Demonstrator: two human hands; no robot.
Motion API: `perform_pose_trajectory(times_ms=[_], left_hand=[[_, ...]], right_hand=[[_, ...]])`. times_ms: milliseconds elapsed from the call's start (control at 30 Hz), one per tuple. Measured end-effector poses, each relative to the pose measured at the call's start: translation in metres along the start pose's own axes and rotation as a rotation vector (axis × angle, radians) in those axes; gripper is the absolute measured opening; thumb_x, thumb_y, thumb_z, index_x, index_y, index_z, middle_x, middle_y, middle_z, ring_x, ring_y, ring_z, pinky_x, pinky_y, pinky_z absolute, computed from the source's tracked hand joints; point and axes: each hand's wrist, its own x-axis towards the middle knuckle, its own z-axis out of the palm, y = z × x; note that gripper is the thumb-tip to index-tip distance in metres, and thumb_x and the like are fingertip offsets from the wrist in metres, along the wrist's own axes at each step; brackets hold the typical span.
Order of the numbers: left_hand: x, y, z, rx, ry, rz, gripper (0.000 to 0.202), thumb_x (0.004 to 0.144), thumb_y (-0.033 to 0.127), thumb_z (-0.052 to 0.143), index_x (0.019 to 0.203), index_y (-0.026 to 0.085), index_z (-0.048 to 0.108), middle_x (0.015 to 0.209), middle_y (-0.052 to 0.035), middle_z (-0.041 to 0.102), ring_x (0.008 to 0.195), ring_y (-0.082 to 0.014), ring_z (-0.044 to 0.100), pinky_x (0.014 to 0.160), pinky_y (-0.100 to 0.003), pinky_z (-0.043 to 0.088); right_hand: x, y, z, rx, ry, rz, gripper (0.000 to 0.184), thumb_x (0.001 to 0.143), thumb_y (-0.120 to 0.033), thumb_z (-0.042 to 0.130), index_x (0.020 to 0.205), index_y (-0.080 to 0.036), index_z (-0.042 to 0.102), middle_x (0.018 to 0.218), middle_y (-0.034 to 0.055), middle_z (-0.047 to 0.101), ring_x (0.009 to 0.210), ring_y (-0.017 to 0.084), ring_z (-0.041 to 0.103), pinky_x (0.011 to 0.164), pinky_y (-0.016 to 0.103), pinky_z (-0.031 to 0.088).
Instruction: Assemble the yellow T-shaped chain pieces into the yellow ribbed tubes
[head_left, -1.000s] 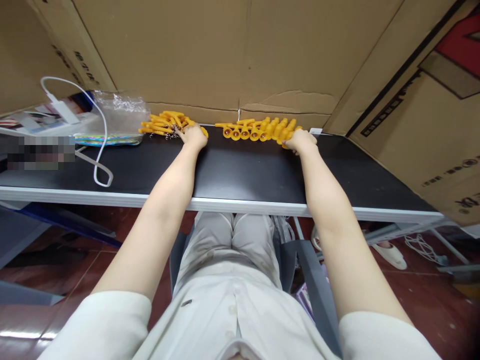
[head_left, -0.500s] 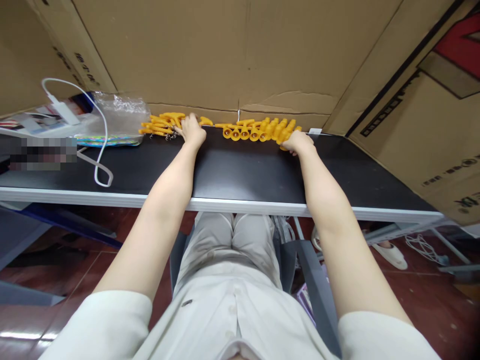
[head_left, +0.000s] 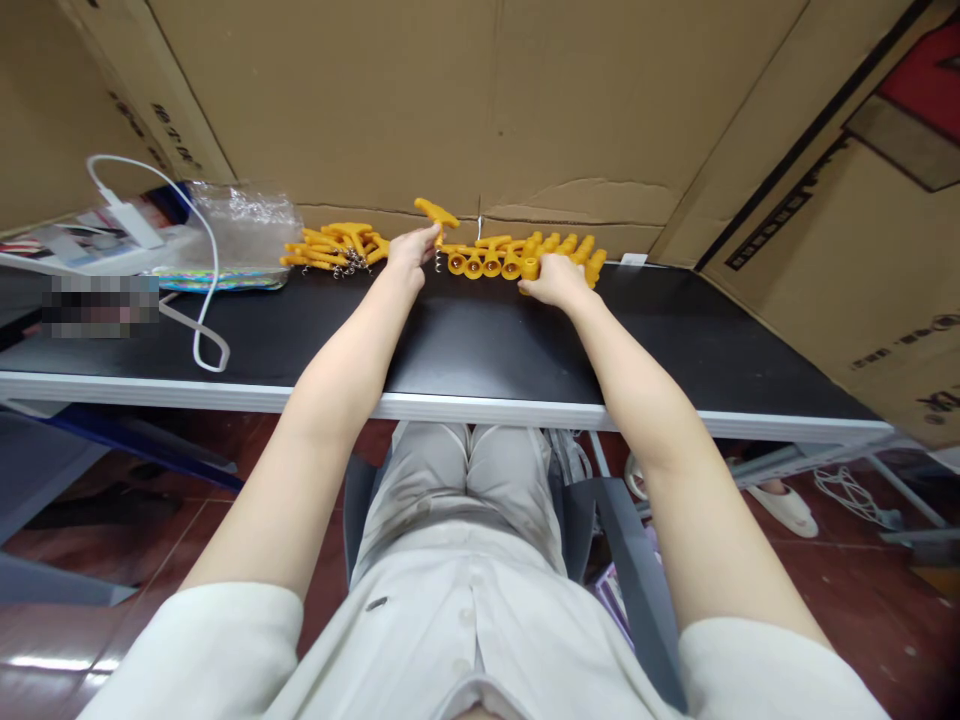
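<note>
From the head camera I see my left hand [head_left: 411,252] pinching a yellow T-shaped piece [head_left: 436,213]. It is raised just above the far edge of the black table [head_left: 480,340], between a loose pile [head_left: 336,245] of such pieces and a neat row [head_left: 491,263] of them. My right hand [head_left: 556,282] rests on the row, fingers curled, and I cannot tell whether it grips one. A white cable [head_left: 201,300] lies well to the left.

text: none readable | cardboard boxes [head_left: 847,260]: black print, skewed and cut off, illegible
</note>
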Motion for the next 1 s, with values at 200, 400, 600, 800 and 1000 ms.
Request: perform_pose_trajectory(times_ms=[200,400,600,800,1000], left_hand=[[0.0,-0.001,-0.001,0.066,-0.134,-0.105,0.015,0.097,0.015,0.076,0.092,0.019,0.062,0.1,-0.0021,0.08,0.103,-0.0206,0.078,0.126,-0.056,0.032],[-0.009,0.002,0.004,0.119,-0.127,-0.042,0.02,0.091,0.012,0.077,0.094,0.02,0.058,0.098,-0.0017,0.078,0.102,-0.022,0.08,0.121,-0.056,0.033],[-0.013,0.001,0.001,0.133,-0.131,-0.016,0.026,0.089,0.016,0.083,0.094,0.022,0.058,0.1,-0.0001,0.079,0.107,-0.0254,0.082,0.123,-0.054,0.037],[-0.018,-0.002,0.003,0.113,-0.222,-0.018,0.037,0.081,0.016,0.089,0.101,0.024,0.059,0.107,-0.004,0.08,0.11,-0.0264,0.082,0.111,-0.043,0.054],[-0.043,0.009,0.014,0.224,-0.332,-0.137,0.065,0.091,0.028,0.076,0.151,0.03,0.053,0.126,-0.0096,0.078,0.107,-0.0292,0.083,0.096,-0.041,0.065]], right_hand=[[0.005,-0.005,0.013,0.081,0.043,-0.226,0.031,0.088,-0.021,0.071,0.119,-0.018,0.069,0.135,0.019,0.074,0.13,0.042,0.067,0.112,0.06,0.049],[0.002,-0.009,0.013,0.125,0.05,-0.26,0.033,0.09,-0.025,0.069,0.122,-0.017,0.072,0.135,0.0171,0.076,0.128,0.04,0.069,0.11,0.054,0.049],[0.005,-0.007,0.015,0.142,0.079,-0.272,0.034,0.091,-0.029,0.069,0.122,-0.018,0.075,0.134,0.0153,0.078,0.126,0.039,0.07,0.109,0.053,0.051],[0.003,-0.008,0.015,0.193,0.096,-0.315,0.034,0.093,-0.033,0.069,0.122,-0.018,0.078,0.131,0.0131,0.079,0.124,0.036,0.072,0.109,0.049,0.053],[0.004,-0.005,0.013,0.192,0.109,-0.316,0.033,0.096,-0.032,0.068,0.124,-0.02,0.079,0.136,0.0116,0.078,0.131,0.034,0.07,0.113,0.047,0.053]])
